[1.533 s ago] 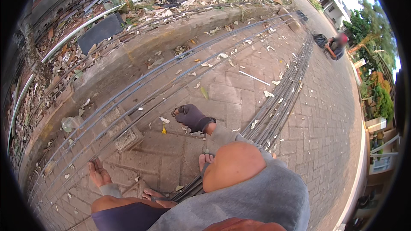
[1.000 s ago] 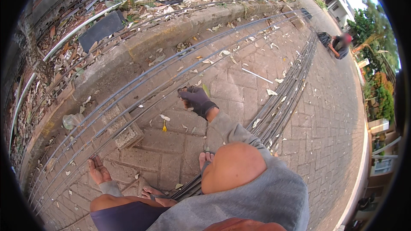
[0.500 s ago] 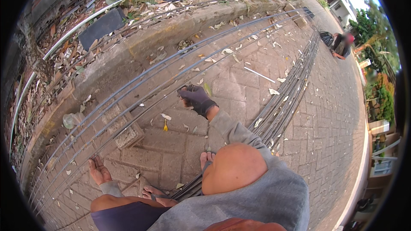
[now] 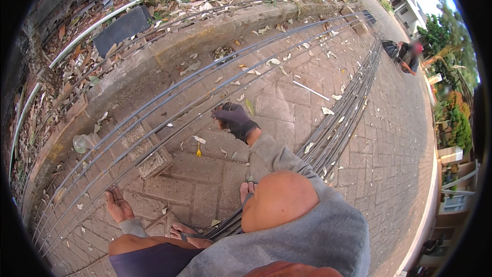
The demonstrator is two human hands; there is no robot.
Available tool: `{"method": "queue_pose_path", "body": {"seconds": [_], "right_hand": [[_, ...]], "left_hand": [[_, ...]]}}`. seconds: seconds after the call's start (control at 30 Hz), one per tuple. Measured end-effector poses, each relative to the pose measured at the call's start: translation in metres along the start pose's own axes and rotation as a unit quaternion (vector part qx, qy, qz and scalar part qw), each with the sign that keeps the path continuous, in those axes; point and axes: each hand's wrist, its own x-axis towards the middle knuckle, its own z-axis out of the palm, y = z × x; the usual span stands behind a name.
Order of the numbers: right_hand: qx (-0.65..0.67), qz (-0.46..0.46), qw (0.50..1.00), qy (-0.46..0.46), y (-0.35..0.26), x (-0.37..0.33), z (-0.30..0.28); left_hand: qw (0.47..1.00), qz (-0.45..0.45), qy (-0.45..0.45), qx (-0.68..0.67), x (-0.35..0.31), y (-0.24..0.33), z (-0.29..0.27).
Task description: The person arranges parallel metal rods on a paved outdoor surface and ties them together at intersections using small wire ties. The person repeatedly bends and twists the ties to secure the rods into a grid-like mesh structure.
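Note:
My right hand [image 4: 234, 119] wears a dark glove and curls over one of several long steel rods [image 4: 169, 123] that run diagonally across the brick paving. Its grey sleeve reaches back to my bent knee [image 4: 279, 200]. My left hand [image 4: 118, 204] is bare, fingers apart, and rests flat on the paving against the near ends of the same rods. A concrete block [image 4: 148, 156] sits under the rods between the two hands. My feet in sandals [image 4: 189, 233] are planted on a second rod bundle.
A thick bundle of rods [image 4: 341, 118] runs along the right. A concrete curb [image 4: 205, 36] with dry leaves, a white pipe [image 4: 102, 20] and a dark slab [image 4: 123, 28] borders the far side. Another person [image 4: 407, 56] crouches far off. A small yellow object [image 4: 198, 150] lies near the block.
My gloved right hand has moved away from me along the rod and has stayed there since. The left hand has kept its place.

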Motion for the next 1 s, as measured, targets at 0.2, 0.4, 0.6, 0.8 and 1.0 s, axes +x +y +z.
{"method": "queue_pose_path", "body": {"seconds": [0.2, 0.4, 0.6, 0.8, 1.0], "right_hand": [[0.004, 0.015, 1.000, -0.004, 0.005, 0.004, -0.004], [0.003, 0.028, 1.000, 0.003, 0.011, 0.008, -0.003], [-0.178, 0.043, 0.983, -0.031, 0.011, -0.019, 0.010], [-0.319, -0.026, 0.924, -0.207, -0.012, -0.063, 0.064], [-0.388, -0.136, 0.885, -0.218, -0.022, -0.051, 0.146]], "left_hand": [[1.000, 0.000, 0.005, -0.011, 0.002, -0.003, -0.009], [1.000, -0.013, 0.014, -0.013, -0.002, -0.001, -0.004], [1.000, -0.002, 0.026, -0.017, -0.011, 0.002, 0.014], [0.998, 0.011, 0.048, -0.034, -0.021, -0.003, 0.027], [0.997, 0.009, 0.056, -0.061, -0.027, -0.001, 0.039]]}}
